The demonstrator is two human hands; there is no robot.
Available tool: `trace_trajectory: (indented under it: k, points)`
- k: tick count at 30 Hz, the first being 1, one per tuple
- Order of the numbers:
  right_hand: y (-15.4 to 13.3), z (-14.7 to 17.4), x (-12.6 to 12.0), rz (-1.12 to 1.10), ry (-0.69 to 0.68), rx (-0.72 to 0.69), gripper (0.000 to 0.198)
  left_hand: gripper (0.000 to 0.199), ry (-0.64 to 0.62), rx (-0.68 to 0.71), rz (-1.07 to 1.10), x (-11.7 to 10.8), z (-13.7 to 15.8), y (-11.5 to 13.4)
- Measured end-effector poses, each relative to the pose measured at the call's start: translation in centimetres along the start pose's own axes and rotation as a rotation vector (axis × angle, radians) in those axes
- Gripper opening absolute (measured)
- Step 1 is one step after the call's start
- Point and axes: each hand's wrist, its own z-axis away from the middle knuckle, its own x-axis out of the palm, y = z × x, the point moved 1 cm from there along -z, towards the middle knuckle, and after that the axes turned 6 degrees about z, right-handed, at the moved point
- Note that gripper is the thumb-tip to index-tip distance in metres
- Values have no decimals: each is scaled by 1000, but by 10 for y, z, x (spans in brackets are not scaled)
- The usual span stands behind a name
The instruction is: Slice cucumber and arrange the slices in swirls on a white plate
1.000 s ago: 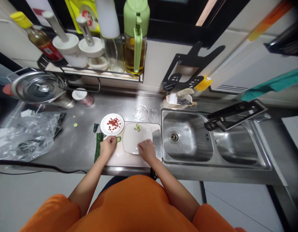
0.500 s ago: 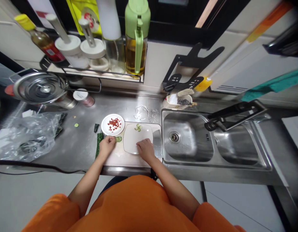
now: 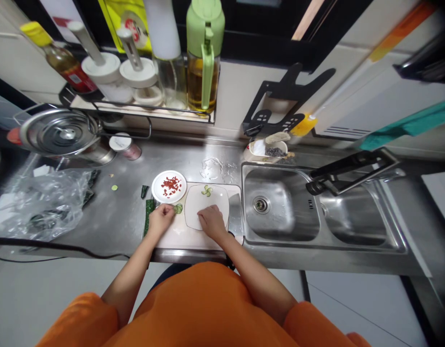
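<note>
My left hand (image 3: 161, 219) is closed, its fingertips pinched against a small stack of cucumber slices (image 3: 178, 208) at the left of the cutting board (image 3: 172, 240). Over the near part of a white squarish plate (image 3: 192, 212), my right hand (image 3: 212, 221) has its fingers curled together; whatever they may hold is hidden. A few cucumber slices (image 3: 207, 191) lie fanned out near that plate's far edge. A piece of dark green cucumber (image 3: 149, 212) rests just left of my left hand, with a cut cucumber end (image 3: 144, 191) beyond it.
A round white plate (image 3: 157, 193) with red bits stands behind my left hand. A double sink (image 3: 280, 207) is to the right. Left are a plastic bag (image 3: 59, 202), a loose slice (image 3: 114, 187) and a lidded pot (image 3: 63, 132). Bottles and jars line a rack (image 3: 172, 111).
My right hand has shifted slightly left over the squarish plate. My left hand stays at the cucumber slices, and the fanned slices look the same.
</note>
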Motion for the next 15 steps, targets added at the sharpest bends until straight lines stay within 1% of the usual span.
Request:
trace_trajectory:
  k: [3,6,9,12,15]
  points:
    - [-12,-13,0,13,5,-44,27,19,-19,25,-23,-3,-1,1]
    - [-28,-25,3,84,44,-148,26,16,-40,62,-95,-3,-1,2]
    - [-43,-31,8,189,71,-248,24,14,-21,80,-114,-3,-1,1]
    - [-51,-33,13,256,82,-281,25,15,20,61,-68,-4,-2,-4]
    - [-51,-33,15,255,80,-271,25,20,53,-4,71,-7,-2,-8]
